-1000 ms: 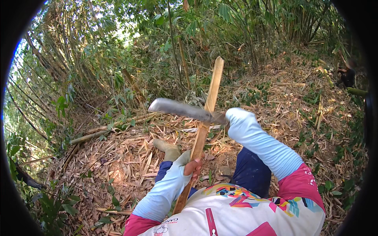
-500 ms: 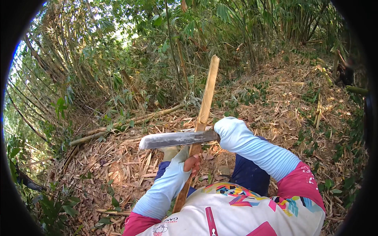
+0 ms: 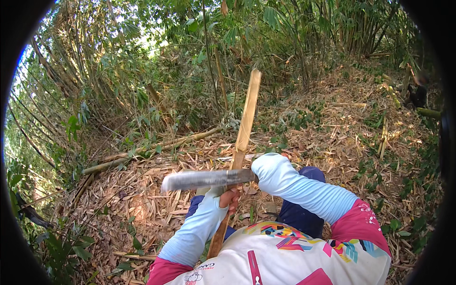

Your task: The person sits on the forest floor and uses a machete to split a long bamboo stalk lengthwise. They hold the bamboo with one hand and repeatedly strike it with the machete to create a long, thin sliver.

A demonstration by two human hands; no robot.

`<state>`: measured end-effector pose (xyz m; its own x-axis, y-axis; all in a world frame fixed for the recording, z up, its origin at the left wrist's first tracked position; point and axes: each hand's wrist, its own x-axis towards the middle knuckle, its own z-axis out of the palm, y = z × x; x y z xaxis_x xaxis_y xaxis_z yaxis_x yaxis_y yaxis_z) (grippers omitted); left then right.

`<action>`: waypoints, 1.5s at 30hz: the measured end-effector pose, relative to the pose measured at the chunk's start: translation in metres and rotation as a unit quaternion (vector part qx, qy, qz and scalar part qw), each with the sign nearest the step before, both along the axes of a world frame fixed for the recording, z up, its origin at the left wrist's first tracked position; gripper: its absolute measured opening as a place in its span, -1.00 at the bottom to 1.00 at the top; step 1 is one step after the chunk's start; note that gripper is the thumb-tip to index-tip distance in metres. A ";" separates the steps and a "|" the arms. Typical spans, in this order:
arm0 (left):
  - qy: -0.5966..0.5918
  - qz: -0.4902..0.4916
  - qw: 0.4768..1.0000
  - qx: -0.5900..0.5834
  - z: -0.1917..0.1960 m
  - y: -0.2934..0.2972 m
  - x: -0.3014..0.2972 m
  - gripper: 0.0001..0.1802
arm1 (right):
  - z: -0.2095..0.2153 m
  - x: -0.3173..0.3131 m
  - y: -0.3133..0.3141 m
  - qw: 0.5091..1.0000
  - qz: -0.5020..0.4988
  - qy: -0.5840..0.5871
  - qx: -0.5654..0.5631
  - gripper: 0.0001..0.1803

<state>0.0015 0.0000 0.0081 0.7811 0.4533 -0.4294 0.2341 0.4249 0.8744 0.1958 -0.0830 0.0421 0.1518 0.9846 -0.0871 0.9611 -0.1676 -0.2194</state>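
Note:
A long split bamboo strip [image 3: 247, 111] slants up and away from my body, its far end raised above the ground. My left hand [image 3: 230, 198] is wrapped round its lower part, fingers closed. Across the strip, just beyond those fingers, lies a broad grey machete [image 3: 204, 179], its blade pointing left and smeared by motion. My right hand [image 3: 267, 173], mostly covered by a light blue sleeve, is closed at the handle end of the machete. The handle itself is hidden by hand and sleeve.
Dry leaves and bamboo chips [image 3: 137, 204] cover the ground. A fallen bamboo pole [image 3: 156, 151] lies beyond my hands at the left. Dense bamboo clumps [image 3: 95, 85] stand behind it. My knee [image 3: 304, 213] in dark blue trousers is just below my right forearm.
The machete and my right hand have come down along the strip toward my body, nearer my left hand. The strip's far end has shifted slightly left and down.

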 end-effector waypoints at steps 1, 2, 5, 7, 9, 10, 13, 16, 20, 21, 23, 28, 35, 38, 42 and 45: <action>0.009 -0.017 1.000 -0.001 -0.003 0.001 0.000 -0.69 | 0.004 0.007 0.009 0.999 -0.016 -0.020 -0.039 -0.83; -0.003 0.003 1.000 0.002 -0.002 -0.002 -0.007 -0.69 | 0.009 0.013 0.018 0.996 -0.026 -0.036 -0.077 -0.83; -0.049 0.018 0.999 0.016 -0.003 -0.006 -0.010 -0.69 | 0.009 0.036 0.008 0.985 -0.132 0.108 0.023 -0.79; -0.032 0.035 0.999 0.028 0.005 -0.008 -0.005 -0.67 | 0.013 0.023 0.009 0.993 -0.083 0.079 -0.039 -0.78; -0.026 0.052 0.998 0.034 0.006 -0.010 -0.006 -0.68 | 0.011 0.004 0.006 0.999 0.015 0.003 -0.052 -0.75; -0.030 0.058 0.997 0.033 0.000 -0.009 -0.008 -0.69 | 0.006 0.009 0.005 0.999 -0.025 0.042 0.002 -0.79; -0.009 0.044 0.999 0.031 0.004 -0.011 -0.005 -0.65 | 0.005 0.044 0.014 0.979 -0.136 0.128 0.081 -0.85; -0.011 0.016 0.998 0.064 -0.002 -0.006 -0.002 -0.62 | 0.008 0.018 0.007 1.000 -0.003 0.018 -0.017 -0.81; 0.003 0.020 0.998 0.053 0.001 -0.007 -0.002 -0.66 | 0.009 0.032 0.005 0.995 -0.057 0.051 0.063 -0.82; -0.004 0.021 0.999 0.048 0.002 -0.004 -0.001 -0.67 | 0.005 0.030 0.003 0.989 -0.051 0.064 0.122 -0.84; -0.015 0.021 0.999 0.035 0.002 -0.006 0.000 -0.71 | 0.002 0.019 0.002 0.995 -0.036 0.084 0.032 -0.79; -0.024 0.044 0.998 0.034 -0.002 -0.006 -0.004 -0.71 | -0.003 0.032 0.004 0.992 -0.062 0.056 0.090 -0.84; 0.012 0.037 0.999 0.032 -0.004 -0.008 -0.006 -0.70 | 0.027 0.024 0.021 0.984 -0.093 0.088 -0.127 -0.79; -0.006 0.039 0.999 0.030 -0.005 -0.008 0.000 -0.69 | -0.001 0.045 0.005 0.980 -0.126 0.133 0.077 -0.82; -0.029 0.029 0.998 0.050 0.002 -0.011 -0.002 -0.71 | 0.002 0.028 0.014 0.993 -0.073 0.092 0.015 -0.86; -0.004 0.031 0.999 0.030 -0.012 -0.007 0.000 -0.69 | 0.011 0.062 0.012 0.977 -0.133 0.104 0.128 -0.81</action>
<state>0.0011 -0.0074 -0.0040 0.7543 0.5252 -0.3939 0.2015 0.3859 0.9003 0.2574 -0.0707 0.0536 0.4101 0.9065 0.1003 0.8212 -0.3191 -0.4732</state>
